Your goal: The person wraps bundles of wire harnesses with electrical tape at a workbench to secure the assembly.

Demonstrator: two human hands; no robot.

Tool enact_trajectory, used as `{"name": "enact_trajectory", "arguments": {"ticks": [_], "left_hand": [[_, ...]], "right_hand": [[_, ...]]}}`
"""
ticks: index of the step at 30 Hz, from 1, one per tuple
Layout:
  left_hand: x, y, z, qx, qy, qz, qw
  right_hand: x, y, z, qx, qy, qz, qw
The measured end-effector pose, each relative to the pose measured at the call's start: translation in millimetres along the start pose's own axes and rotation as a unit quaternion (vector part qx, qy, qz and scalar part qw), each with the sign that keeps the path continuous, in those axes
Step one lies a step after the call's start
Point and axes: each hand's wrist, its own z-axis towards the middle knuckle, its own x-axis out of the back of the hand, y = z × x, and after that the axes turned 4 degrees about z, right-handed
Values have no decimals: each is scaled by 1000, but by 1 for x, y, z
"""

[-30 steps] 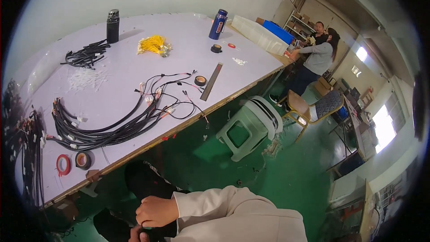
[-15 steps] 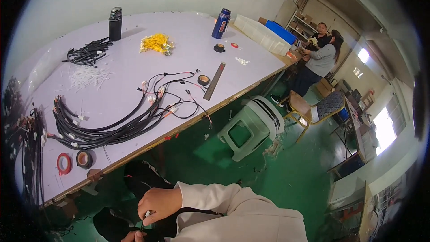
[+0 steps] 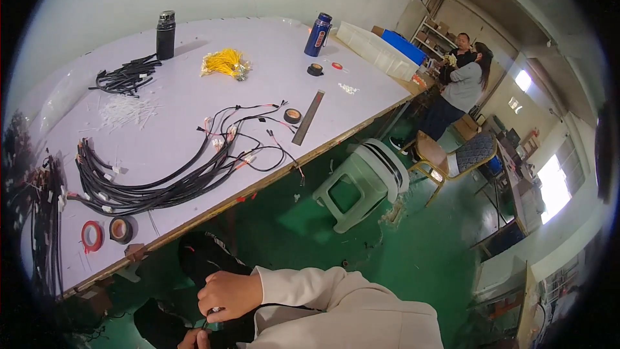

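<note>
Filling the upper left of the frame, a long white table (image 3: 194, 97) with a wooden front edge carries a big bundle of black wire harness (image 3: 168, 178) at centre left, its loose ends fanned out toward a grey metal ruler (image 3: 308, 117) and a small roll of black tape (image 3: 292, 116). A red tape roll (image 3: 92, 236) and a brown tape roll (image 3: 122, 229) lie near the table's lower left edge. Farther up are a black flask (image 3: 166, 34), a heap of yellow wires (image 3: 224, 63), a pile of short black tubes (image 3: 126, 75) and a blue bottle (image 3: 318, 34).

Beyond the table, a green floor (image 3: 387, 252) holds a pale green plastic stool (image 3: 358, 181) and a chair (image 3: 452, 155); two people (image 3: 462, 77) stand at upper right.

At the bottom centre, the right hand (image 3: 229, 294), in a cream sleeve, is curled shut on a dark shoe (image 3: 200, 262) on the floor. The left hand (image 3: 194, 338) shows only partly at the lower edge, touching the dark shoe; I cannot tell its grip.
</note>
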Motion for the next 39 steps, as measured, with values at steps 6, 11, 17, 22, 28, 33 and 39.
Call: {"name": "enact_trajectory", "arguments": {"ticks": [6,11,17,22,28,33,39], "left_hand": [[9,-13,-3,55,54,-66,995],[8,-7,-3,60,13,-90,994],[4,2,0,67,18,-102,992],[7,9,-4,77,13,-67,995],[21,-11,-9,81,82,-80,990],[28,-4,-9,79,76,-59,992],[35,-16,-8,123,96,-16,988]], "right_hand": [[33,1,-6,32,39,-63,997],[60,10,-17,14,55,-92,994],[65,10,-26,-15,113,-143,983],[63,18,-26,-6,182,-176,967],[86,24,-49,-32,156,-216,963],[91,19,-57,-57,110,-222,967],[110,25,-56,-145,191,-57,969]]}}
